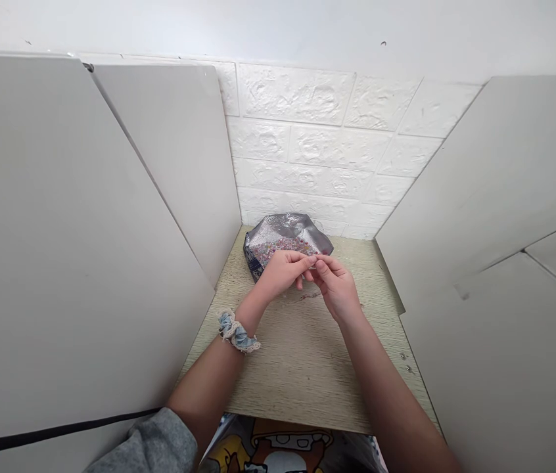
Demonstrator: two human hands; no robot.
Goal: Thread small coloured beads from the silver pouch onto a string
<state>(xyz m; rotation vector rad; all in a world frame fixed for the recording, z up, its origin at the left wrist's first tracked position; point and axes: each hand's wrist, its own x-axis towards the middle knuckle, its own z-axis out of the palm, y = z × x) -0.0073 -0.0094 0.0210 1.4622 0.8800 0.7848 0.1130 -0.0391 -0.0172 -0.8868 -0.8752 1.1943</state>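
My left hand (282, 271) and my right hand (336, 284) meet over the wooden table (302, 361), fingertips pinched together around something tiny that I cannot make out. Just behind them lies an open silvery foil bag (282, 231) filled with small multicoloured beads (282, 246). A few loose beads (310, 295) lie on the table under my hands. A blue fabric scrunchie (236, 332) sits on my left wrist.
White partition panels stand close on the left (61, 249) and on the right (495, 217). A white brick-pattern wall (317, 151) closes the back. A black cable (61, 430) runs along the left panel's bottom. Small beads (405, 362) lie near the table's right edge.
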